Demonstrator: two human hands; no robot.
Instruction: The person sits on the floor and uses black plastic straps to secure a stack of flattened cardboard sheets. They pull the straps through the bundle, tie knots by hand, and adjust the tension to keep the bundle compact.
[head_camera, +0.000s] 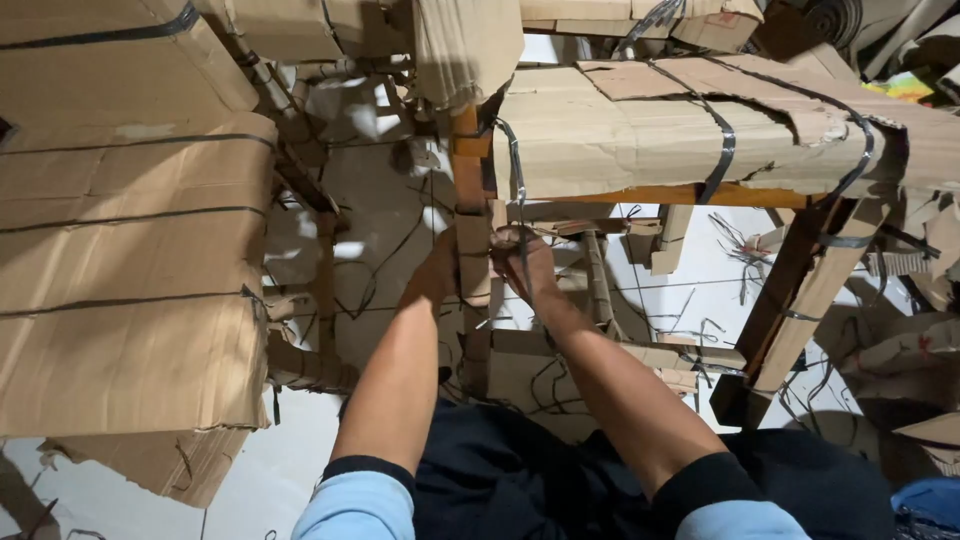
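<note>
A wooden chair wrapped in brown cardboard (640, 135) and bound with dark plastic straps stands in front of me. My left hand (437, 272) grips its cardboard-covered front leg (471, 215) from the left side. On the right side of that leg, my right hand (520, 258) is closed on a dark strap (518, 185) that hangs down from the seat's corner. Both forearms reach up from my lap.
A second cardboard-wrapped piece (120, 230) with dark straps fills the left. Another wrapped leg (815, 300) slants at the right. Cut strap bits (735, 245) and cardboard scraps litter the white tiled floor (700, 290). More cardboard lies at the far right.
</note>
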